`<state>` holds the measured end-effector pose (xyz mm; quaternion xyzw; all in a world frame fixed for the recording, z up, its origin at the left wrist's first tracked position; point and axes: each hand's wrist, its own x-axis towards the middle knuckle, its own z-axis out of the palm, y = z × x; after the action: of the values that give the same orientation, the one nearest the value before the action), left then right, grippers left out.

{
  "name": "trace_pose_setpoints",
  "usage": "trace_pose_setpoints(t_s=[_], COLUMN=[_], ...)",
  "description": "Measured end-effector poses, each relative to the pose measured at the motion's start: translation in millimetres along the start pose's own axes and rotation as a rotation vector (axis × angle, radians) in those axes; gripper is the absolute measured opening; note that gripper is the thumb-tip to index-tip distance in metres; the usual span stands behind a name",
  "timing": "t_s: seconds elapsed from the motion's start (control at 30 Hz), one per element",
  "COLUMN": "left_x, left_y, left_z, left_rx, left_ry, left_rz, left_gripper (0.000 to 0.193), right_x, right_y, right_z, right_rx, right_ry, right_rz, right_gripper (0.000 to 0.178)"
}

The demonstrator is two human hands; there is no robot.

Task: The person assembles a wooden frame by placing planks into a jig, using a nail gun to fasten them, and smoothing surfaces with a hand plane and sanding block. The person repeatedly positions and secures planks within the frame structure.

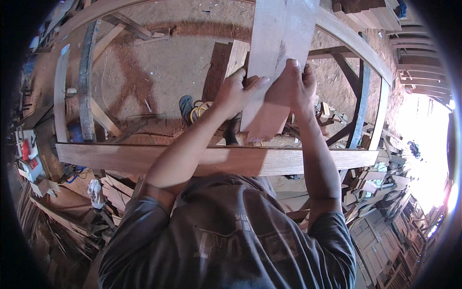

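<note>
Grey T-shirt cloth (240,269) fills the foreground, and beyond it a long near rail (231,160) of brown timber crosses in front of the wearer's waist. Both hands are closed on pale planks (269,58) (apparently two, side by side, though the seam is faint). The left hand (238,91) clasps their left edge, thumb over the upper face; the right hand (301,89) grips the right edge, thumb pressed on top and fingers curled at the side.

Judging by how things lie, the near rail, left side piece (61,91), right side piece (380,113) and far rail (356,42) already form a rectangular outline, while the planks are in hand, not laid on the near rail. They cross above the far rail; whether they touch it, I cannot tell.

The planks lie between the two hands and run away from the wearer, their near ends reaching past the fingers toward the waist. Sandy ground (178,72) shows through the opening, with a yellow coil (199,110) beside a sandal (186,103).
</note>
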<state>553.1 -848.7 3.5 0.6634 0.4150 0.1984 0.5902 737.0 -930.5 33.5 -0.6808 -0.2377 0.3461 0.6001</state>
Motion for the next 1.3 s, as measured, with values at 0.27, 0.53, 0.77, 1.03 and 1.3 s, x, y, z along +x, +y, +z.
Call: trace_pose_setpoints(t_s=[0.27,0.53,0.77,1.03,1.3], left_x=[-10,-14,-10,-7,-2], left_y=[3,-12,-16,-23,-27], left_z=[70,92,93,98,98], left_rx=[0.052,-0.002,0.063,0.040,0.126], left_ry=[0.038,0.140,0.123,0.119,0.083], left_rz=[-0.063,0.018,-0.017,-0.029,-0.122], left_gripper=[0.056,0.051,0.051,0.054,0.052], right_x=[7,1,6,9,12], right_y=[33,36,55,59,66], right_z=[-61,-60,-65,-76,-72], right_rx=[-0.132,0.067,0.038,-0.019,0.004], right_ry=[0.032,0.020,0.045,-0.024,0.017], right_rz=[0.127,0.118,0.116,0.237,0.244], right_gripper=[0.041,0.040,0.041,0.052,0.046])
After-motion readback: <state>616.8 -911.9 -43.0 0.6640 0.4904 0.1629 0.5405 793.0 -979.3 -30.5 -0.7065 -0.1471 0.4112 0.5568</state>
